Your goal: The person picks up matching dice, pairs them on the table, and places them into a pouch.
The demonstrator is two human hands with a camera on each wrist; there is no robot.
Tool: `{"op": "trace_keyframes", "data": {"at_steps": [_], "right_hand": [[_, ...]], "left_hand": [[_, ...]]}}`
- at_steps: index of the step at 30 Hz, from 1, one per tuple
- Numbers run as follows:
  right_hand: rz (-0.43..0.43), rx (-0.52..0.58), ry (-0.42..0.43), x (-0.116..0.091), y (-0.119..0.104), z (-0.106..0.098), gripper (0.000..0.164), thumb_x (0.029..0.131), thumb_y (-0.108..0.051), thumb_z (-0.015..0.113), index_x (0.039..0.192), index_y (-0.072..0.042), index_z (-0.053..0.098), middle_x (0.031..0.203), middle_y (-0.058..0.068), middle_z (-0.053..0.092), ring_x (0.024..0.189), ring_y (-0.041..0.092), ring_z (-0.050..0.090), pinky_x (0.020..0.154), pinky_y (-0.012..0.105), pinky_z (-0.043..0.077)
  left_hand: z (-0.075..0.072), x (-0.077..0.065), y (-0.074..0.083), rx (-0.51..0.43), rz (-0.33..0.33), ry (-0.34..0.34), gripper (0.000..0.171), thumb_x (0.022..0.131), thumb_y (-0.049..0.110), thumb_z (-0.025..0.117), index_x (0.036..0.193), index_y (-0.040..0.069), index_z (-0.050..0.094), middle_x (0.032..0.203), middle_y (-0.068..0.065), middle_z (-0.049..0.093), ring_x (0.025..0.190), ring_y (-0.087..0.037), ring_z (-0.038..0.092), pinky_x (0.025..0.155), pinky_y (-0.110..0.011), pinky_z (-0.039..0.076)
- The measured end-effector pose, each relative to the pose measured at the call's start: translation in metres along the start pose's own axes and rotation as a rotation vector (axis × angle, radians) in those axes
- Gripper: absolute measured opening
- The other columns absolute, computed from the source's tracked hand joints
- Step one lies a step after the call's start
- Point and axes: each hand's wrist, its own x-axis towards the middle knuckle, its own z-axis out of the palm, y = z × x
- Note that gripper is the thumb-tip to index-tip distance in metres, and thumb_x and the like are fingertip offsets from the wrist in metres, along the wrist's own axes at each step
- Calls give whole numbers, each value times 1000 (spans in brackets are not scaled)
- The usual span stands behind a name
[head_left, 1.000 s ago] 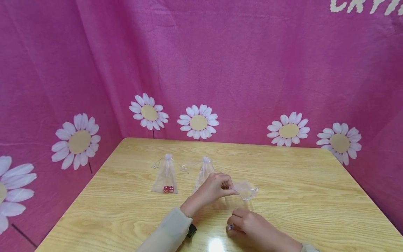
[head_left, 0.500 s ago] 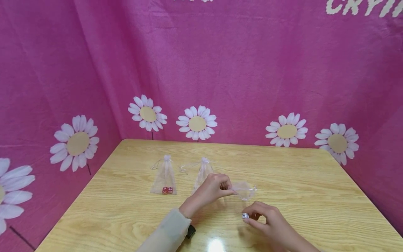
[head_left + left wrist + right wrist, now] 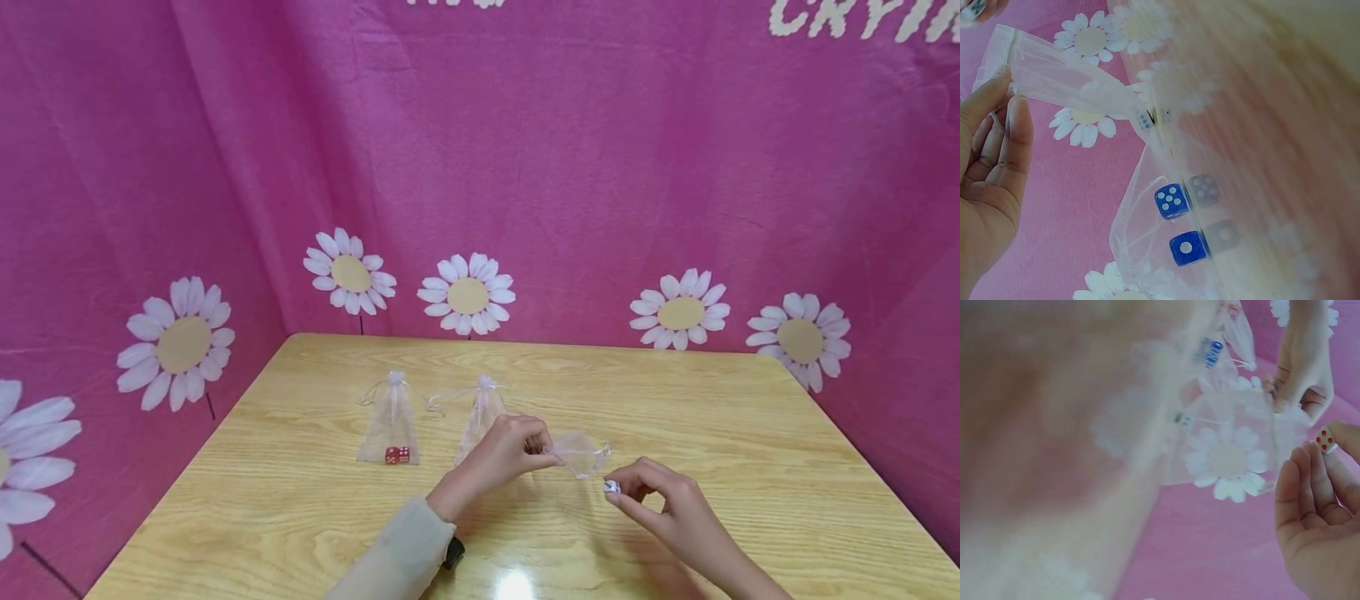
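Observation:
My left hand [image 3: 504,452] pinches the rim of a sheer white organza bag [image 3: 581,452] and holds it up off the table. A white die [image 3: 1144,119] lies in the bottom of this bag. Just right of the bag's open end, my right hand [image 3: 671,504] pinches another white die [image 3: 612,487] between thumb and fingertips. Red pips show on that die [image 3: 1325,440] in the right wrist view. Die and bag stand apart in the head view.
Left on the wooden table [image 3: 300,517] lies a closed organza bag [image 3: 390,417] with two red dice [image 3: 397,455]. A second closed bag [image 3: 483,408], partly behind my left hand, holds two blue dice [image 3: 1172,201]. A pink flowered cloth [image 3: 570,167] hangs around the table.
My right hand has lifted the white die off the table and carried it right and away from me, beside the bag's mouth. My left hand keeps its hold on the bag.

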Motion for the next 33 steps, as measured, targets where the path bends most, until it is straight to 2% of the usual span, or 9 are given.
{"op": "trace_keyframes", "data": {"at_steps": [8, 14, 17, 19, 22, 25, 27, 30, 33], "right_hand": [[-181, -121, 36, 20, -2, 7, 31, 72, 2, 80, 94, -18, 70, 77, -15, 54, 69, -1, 48, 60, 11, 40], [-175, -266, 4, 23, -2, 10, 26, 73, -6, 81, 93, -18, 70, 78, -15, 50, 68, -3, 42, 56, 9, 35], [-219, -343, 7, 25, 0, 11, 17, 78, -16, 81, 92, -17, 70, 77, -12, 51, 68, -1, 45, 56, 9, 36], [-274, -397, 21, 27, 2, 13, 14, 87, -29, 73, 90, -16, 70, 76, -10, 52, 68, 0, 46, 56, 10, 37], [-358, -488, 42, 29, 5, 15, 38, 99, -45, 48, 88, -15, 70, 73, -8, 51, 67, 2, 45, 56, 12, 37], [-403, -550, 55, 30, 5, 17, 52, 101, -47, 32, 86, -14, 69, 72, -7, 49, 65, 4, 43, 56, 15, 37], [-416, -575, 56, 31, 5, 17, 40, 102, -41, 46, 86, -13, 69, 71, -6, 48, 65, 6, 43, 56, 18, 37], [-428, -594, 58, 31, 6, 17, 16, 87, -27, 68, 86, -11, 69, 71, -5, 47, 65, 8, 42, 56, 21, 37], [-438, -611, 60, 32, 7, 17, 17, 84, -28, 67, 86, -11, 69, 71, -5, 47, 64, 8, 41, 57, 22, 37]], "left_hand": [[3, 1, 1, 8, 10, -8, 15, 84, 15, 76, 78, 7, 65, 75, -4, 70, 64, 6, 49, 60, -8, 44], [4, 2, 3, 46, 51, -36, 14, 83, 17, 77, 79, 9, 67, 75, -3, 70, 64, 5, 51, 61, -7, 44], [3, 2, 4, 42, 47, -60, 14, 84, 18, 76, 80, 9, 67, 75, -3, 70, 64, 6, 50, 61, -7, 44], [3, 2, 5, 36, 43, -72, 14, 84, 18, 76, 80, 9, 66, 76, -3, 70, 64, 6, 50, 61, -8, 44], [3, 2, 5, 29, 41, -82, 14, 85, 18, 75, 80, 9, 66, 78, -4, 70, 65, 5, 52, 61, -8, 45], [3, 2, 6, 28, 46, -83, 14, 85, 18, 75, 80, 9, 65, 79, -4, 71, 66, 6, 54, 62, -7, 45], [3, 2, 6, 30, 54, -82, 15, 85, 18, 75, 80, 9, 65, 79, -4, 71, 65, 6, 53, 62, -7, 45], [3, 3, 7, 33, 60, -81, 15, 85, 18, 75, 80, 9, 64, 78, -3, 70, 64, 7, 50, 61, -7, 44], [4, 3, 6, 32, 58, -81, 15, 85, 19, 75, 80, 10, 64, 77, -2, 70, 64, 8, 49, 60, -7, 43]]}}
